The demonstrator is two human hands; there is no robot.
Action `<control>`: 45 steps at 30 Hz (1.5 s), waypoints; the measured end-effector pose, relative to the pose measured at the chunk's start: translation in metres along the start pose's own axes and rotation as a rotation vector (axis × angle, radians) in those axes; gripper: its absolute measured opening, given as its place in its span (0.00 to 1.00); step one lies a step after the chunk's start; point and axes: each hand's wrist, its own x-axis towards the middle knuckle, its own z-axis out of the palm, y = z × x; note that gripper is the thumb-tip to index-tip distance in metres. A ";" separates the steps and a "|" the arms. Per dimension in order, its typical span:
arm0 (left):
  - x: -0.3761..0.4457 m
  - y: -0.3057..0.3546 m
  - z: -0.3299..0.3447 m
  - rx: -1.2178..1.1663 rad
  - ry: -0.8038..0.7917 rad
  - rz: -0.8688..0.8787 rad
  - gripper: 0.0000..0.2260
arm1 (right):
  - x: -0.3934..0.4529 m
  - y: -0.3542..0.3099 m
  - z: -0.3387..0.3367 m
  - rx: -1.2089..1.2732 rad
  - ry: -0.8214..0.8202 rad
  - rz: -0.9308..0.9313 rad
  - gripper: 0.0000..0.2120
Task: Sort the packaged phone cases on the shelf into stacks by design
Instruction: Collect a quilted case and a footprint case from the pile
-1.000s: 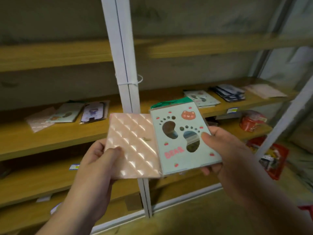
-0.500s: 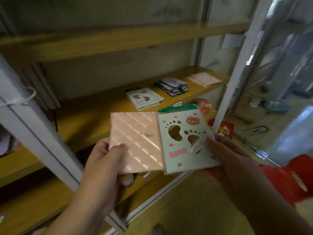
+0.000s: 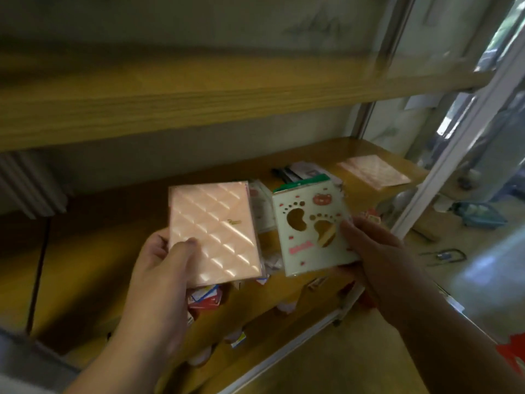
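Observation:
My left hand (image 3: 159, 268) grips a pink quilted packaged case (image 3: 214, 231) by its lower left corner. My right hand (image 3: 369, 251) holds a pale green bear case (image 3: 311, 228) with footprint cut-outs and a green header, thumb on its right edge. Both cases hover side by side, slightly apart, over the wooden shelf (image 3: 119, 245). Behind them lie another bear-design pack (image 3: 262, 206), partly hidden, a dark stack (image 3: 287, 173) mostly hidden, and a pink quilted case (image 3: 373, 172) flat at the shelf's far right.
An upper shelf board (image 3: 199, 103) overhangs the working shelf. A white upright post (image 3: 466, 132) bounds the shelf on the right. Small red and white packets (image 3: 207, 297) sit on a lower level. Floor with a blue basket (image 3: 480, 214) lies beyond the post.
The view has swung right and closer to the right-hand shelf section. The two held cases have moved apart slightly and now sit above the bear-design and dark stacks.

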 end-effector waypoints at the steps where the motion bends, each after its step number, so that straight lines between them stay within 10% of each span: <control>1: 0.009 0.001 0.000 0.009 0.011 0.003 0.08 | 0.018 0.000 0.009 -0.026 0.010 -0.007 0.08; 14: 0.035 0.009 0.008 0.060 0.107 0.085 0.08 | 0.145 0.005 0.074 -0.909 -0.069 -0.296 0.16; 21: 0.039 0.001 0.030 0.003 0.157 0.100 0.07 | 0.140 0.001 0.051 -0.958 -0.095 -0.515 0.15; 45: 0.088 -0.085 0.385 0.177 -0.017 0.139 0.13 | 0.254 -0.034 -0.275 -1.028 -0.059 -0.530 0.25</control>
